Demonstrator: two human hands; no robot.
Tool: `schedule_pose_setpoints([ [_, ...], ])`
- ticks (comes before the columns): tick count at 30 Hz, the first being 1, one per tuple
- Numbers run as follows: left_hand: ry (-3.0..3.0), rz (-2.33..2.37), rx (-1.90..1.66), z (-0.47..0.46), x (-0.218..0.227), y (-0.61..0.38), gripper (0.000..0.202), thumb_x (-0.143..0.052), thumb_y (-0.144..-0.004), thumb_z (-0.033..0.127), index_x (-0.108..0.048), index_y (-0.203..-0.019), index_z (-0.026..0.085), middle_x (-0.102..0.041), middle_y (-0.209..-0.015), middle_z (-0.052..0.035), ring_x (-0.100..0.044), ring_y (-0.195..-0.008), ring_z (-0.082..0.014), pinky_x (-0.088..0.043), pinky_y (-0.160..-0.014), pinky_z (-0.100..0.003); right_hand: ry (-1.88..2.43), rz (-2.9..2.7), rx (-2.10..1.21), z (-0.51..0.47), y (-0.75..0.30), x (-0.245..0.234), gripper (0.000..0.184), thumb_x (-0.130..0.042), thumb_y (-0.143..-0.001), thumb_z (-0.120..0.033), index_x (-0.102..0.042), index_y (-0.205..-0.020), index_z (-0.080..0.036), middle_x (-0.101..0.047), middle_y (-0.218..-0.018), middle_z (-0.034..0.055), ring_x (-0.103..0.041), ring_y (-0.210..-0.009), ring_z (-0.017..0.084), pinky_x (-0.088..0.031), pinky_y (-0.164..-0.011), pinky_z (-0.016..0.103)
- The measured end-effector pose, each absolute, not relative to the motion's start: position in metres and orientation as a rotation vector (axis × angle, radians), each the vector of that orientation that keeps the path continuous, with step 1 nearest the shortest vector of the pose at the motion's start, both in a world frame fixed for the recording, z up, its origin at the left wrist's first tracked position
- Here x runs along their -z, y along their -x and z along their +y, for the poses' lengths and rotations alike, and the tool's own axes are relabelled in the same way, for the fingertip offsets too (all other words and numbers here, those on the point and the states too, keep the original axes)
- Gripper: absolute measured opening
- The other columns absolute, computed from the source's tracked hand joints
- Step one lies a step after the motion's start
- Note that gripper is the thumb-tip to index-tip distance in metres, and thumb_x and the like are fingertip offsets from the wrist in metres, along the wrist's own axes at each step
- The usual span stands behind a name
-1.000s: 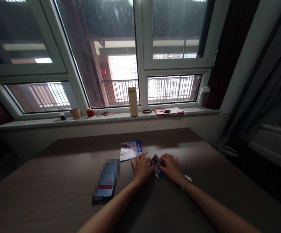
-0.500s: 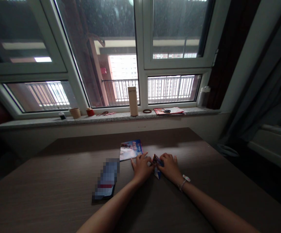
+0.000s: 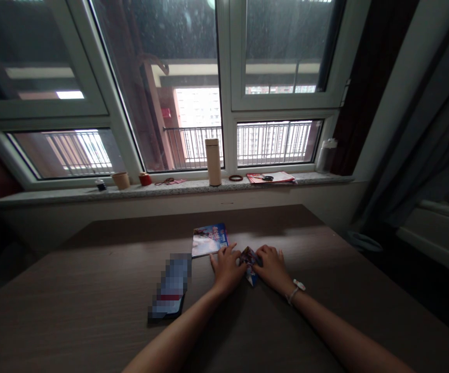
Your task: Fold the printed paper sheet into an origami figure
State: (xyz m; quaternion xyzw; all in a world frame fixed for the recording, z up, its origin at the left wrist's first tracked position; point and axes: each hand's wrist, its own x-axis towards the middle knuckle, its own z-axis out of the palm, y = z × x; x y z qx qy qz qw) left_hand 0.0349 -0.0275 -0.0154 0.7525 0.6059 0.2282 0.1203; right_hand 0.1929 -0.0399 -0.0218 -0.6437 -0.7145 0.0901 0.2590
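Observation:
A small folded paper [image 3: 249, 257], printed in blue and reddish colours, rests on the brown table [image 3: 103, 269] between my hands. Its top comes to a point, and another point faces me. My left hand [image 3: 227, 265] pinches its left side with thumb and index finger, the other fingers stretched towards a printed booklet [image 3: 208, 240]. On the right side, my right hand [image 3: 274, 264] grips the paper's edge; a bracelet [image 3: 296, 290] circles that wrist. The fingertips partly hide both edges of the paper.
Left of my forearm lies a phone [image 3: 172, 285], its screen blurred out. Along the windowsill [image 3: 193, 190] stand a beige flask [image 3: 213, 161], a tan cup [image 3: 120, 180], a red spool-like item [image 3: 145, 179], scissors [image 3: 266, 178] on papers, and a clear bottle [image 3: 326, 155].
The folded paper has opened wider at its upper part, showing more of its printed face between my fingers. Both hands have stayed nearly in place.

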Motion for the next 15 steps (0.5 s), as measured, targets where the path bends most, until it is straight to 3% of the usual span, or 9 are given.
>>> schedule_pose_setpoints([
  [15,-2.189,1.781,-0.737,-0.028,0.016,-0.035,0.009,-0.062,-0.080,0.032,-0.069,-0.081,0.028,-0.050,-0.141,0.0029,-0.036,-0.130,-0.0304,-0.008,-0.109,-0.066,1.588,-1.987,-0.383,-0.038,-0.213,0.025,0.017,-0.057,-0.081,-0.032,-0.069,-0.092,-0.025,-0.061,-0.111,0.0026,-0.047,-0.113,0.023,-0.019,-0.109,0.047],
])
